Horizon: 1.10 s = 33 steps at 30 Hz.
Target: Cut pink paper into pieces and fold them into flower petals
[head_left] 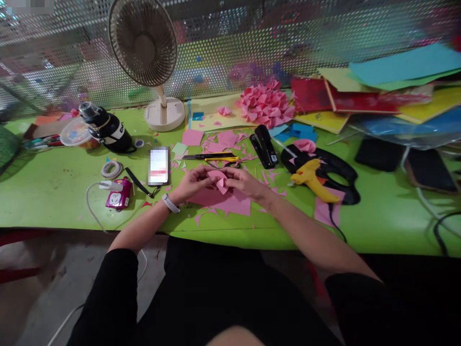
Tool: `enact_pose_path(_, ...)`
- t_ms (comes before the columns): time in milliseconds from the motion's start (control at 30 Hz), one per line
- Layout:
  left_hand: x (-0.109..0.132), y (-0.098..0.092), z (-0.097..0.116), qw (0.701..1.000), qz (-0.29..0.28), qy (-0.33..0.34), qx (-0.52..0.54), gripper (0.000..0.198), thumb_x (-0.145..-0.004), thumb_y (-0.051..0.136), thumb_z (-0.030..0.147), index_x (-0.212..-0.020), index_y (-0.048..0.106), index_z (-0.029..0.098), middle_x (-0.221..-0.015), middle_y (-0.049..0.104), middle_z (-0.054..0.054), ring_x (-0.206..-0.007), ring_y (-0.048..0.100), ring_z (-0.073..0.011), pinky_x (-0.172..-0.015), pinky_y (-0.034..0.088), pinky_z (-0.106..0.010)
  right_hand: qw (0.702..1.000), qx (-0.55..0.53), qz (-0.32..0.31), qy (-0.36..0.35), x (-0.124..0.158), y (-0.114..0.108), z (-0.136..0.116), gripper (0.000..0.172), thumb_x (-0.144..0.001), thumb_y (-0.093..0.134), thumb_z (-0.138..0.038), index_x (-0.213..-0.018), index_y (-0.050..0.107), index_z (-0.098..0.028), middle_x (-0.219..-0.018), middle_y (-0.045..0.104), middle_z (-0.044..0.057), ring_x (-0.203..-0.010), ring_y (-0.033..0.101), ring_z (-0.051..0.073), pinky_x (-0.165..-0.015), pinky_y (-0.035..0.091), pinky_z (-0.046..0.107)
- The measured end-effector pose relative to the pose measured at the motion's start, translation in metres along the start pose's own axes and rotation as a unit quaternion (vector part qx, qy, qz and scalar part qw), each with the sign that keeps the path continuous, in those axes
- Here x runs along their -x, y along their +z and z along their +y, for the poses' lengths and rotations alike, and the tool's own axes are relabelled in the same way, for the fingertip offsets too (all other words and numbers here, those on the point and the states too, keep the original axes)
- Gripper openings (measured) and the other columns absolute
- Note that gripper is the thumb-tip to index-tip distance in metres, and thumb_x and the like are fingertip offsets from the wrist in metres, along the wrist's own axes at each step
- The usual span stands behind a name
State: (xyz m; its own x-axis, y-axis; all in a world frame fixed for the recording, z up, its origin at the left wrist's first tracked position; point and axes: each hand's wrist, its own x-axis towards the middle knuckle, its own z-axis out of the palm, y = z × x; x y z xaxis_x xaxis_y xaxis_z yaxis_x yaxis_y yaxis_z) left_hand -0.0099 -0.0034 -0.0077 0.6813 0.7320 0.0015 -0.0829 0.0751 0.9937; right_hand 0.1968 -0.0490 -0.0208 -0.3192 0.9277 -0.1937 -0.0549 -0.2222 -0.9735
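Observation:
My left hand (194, 183) and my right hand (242, 182) meet over the green table (54, 187), both pinching a small folded pink paper piece (220, 181) between their fingertips. Under them lies a larger sheet of pink paper (230, 202) with pink scraps around it. A white watch band sits on my left wrist. Just beyond the hands lies a yellow-and-black utility knife (212, 157).
A black stapler (264, 145), a yellow glue gun (314, 180), a phone (159, 166), a tape roll (111, 169) and a pink charger (118, 194) surround the hands. Behind stand a fan (151, 57), a black bottle (106, 129), a pile of pink paper flowers (266, 103) and stacked coloured sheets (389, 91).

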Motion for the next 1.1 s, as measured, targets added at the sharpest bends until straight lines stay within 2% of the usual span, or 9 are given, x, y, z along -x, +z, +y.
enact_pose_path(133, 0.004, 0.001, 0.007, 1.0, -0.023, -0.011, 0.014, 0.043, -0.078, 0.079, 0.039, -0.107, 0.061, 0.013, -0.094, 0.07, -0.008, -0.081, 0.07, -0.0146, -0.075, 0.058, -0.029, 0.998, -0.054, -0.006, 0.043, 0.002, -0.001, -0.002, 0.036, -0.08, 0.068, -0.03, -0.114, 0.068, -0.021, -0.087, 0.072, 0.003, -0.065, 0.061, 0.013, -0.056, 0.047, 0.025)
enact_pose_path(233, 0.005, 0.003, 0.004, 1.0, -0.006, 0.005, -0.012, 0.054, -0.066, 0.088, 0.034, -0.11, 0.062, 0.015, -0.098, 0.069, -0.006, -0.076, 0.068, -0.0121, -0.072, 0.056, -0.027, 0.996, -0.066, -0.018, 0.064, 0.003, 0.002, -0.004, 0.037, -0.078, 0.068, -0.029, -0.114, 0.068, -0.02, -0.077, 0.07, 0.002, -0.059, 0.058, 0.012, -0.053, 0.044, 0.024)
enact_pose_path(300, 0.004, 0.004, 0.0, 0.999, 0.005, 0.012, -0.031, 0.055, -0.064, 0.089, 0.035, -0.109, 0.064, 0.015, -0.098, 0.07, -0.006, -0.07, 0.066, -0.0101, -0.067, 0.055, -0.025, 0.996, -0.061, -0.03, 0.059, 0.003, 0.005, -0.005, 0.04, -0.076, 0.068, -0.028, -0.116, 0.068, -0.02, -0.071, 0.068, 0.0, -0.058, 0.056, 0.011, -0.053, 0.043, 0.024)
enact_pose_path(400, 0.003, 0.005, -0.002, 0.999, 0.01, 0.017, -0.027, 0.052, -0.066, 0.088, 0.038, -0.106, 0.065, 0.015, -0.097, 0.071, -0.007, -0.072, 0.068, -0.0118, -0.068, 0.057, -0.026, 0.997, -0.058, -0.039, 0.044, 0.004, 0.008, -0.007, 0.041, -0.077, 0.069, -0.028, -0.117, 0.068, -0.021, -0.075, 0.068, -0.001, -0.06, 0.057, 0.012, -0.055, 0.044, 0.024)
enact_pose_path(533, 0.003, 0.005, 0.0, 1.0, 0.022, 0.017, -0.006, 0.052, -0.066, 0.088, 0.039, -0.105, 0.064, 0.014, -0.097, 0.072, -0.008, -0.077, 0.071, -0.0154, -0.071, 0.06, -0.03, 0.999, -0.041, -0.023, 0.023, 0.005, 0.005, -0.011, 0.028, -0.076, 0.07, -0.029, -0.102, 0.071, -0.019, -0.077, 0.066, 0.0, -0.059, 0.054, 0.01, -0.054, 0.042, 0.024)
enact_pose_path(733, 0.0, 0.001, 0.001, 1.0, 0.029, 0.006, -0.008, 0.055, -0.065, 0.088, 0.038, -0.107, 0.063, 0.013, -0.087, 0.071, -0.005, -0.069, 0.069, -0.013, -0.069, 0.06, -0.028, 1.0, -0.013, -0.003, -0.019, 0.005, -0.005, -0.013, 0.036, -0.077, 0.074, -0.03, -0.111, 0.069, -0.018, -0.087, 0.07, 0.002, -0.065, 0.059, 0.011, -0.06, 0.049, 0.025)
enact_pose_path(800, 0.0, 0.001, 0.003, 1.0, 0.025, 0.002, -0.004, 0.055, -0.07, 0.085, 0.04, -0.112, 0.061, 0.014, -0.082, 0.068, -0.003, -0.069, 0.068, -0.0122, -0.067, 0.059, -0.026, 0.999, 0.005, 0.013, -0.038, 0.004, -0.004, -0.012, 0.037, -0.078, 0.073, -0.03, -0.112, 0.068, -0.019, -0.088, 0.07, 0.002, -0.069, 0.062, 0.012, -0.063, 0.052, 0.027)
enact_pose_path(933, 0.001, 0.003, 0.006, 0.999, 0.034, 0.001, -0.007, 0.067, -0.072, 0.084, 0.037, -0.128, 0.053, 0.017, -0.076, 0.059, 0.003, -0.067, 0.065, -0.0111, -0.064, 0.058, -0.025, 0.986, 0.07, 0.101, -0.11, 0.006, 0.007, -0.008, 0.042, -0.082, 0.07, -0.033, -0.121, 0.063, -0.021, -0.086, 0.069, 0.002, -0.074, 0.064, 0.015, -0.068, 0.055, 0.03)
enact_pose_path(1100, 0.001, 0.004, -0.001, 0.997, 0.063, 0.037, -0.026, 0.065, -0.08, 0.076, 0.033, -0.136, 0.046, 0.022, -0.098, 0.061, -0.004, -0.081, 0.065, -0.0126, -0.07, 0.057, -0.025, 0.957, 0.17, 0.158, -0.171, 0.01, 0.02, -0.005, 0.048, -0.086, 0.065, -0.036, -0.132, 0.056, -0.024, -0.09, 0.069, 0.003, -0.077, 0.065, 0.018, -0.072, 0.058, 0.036)
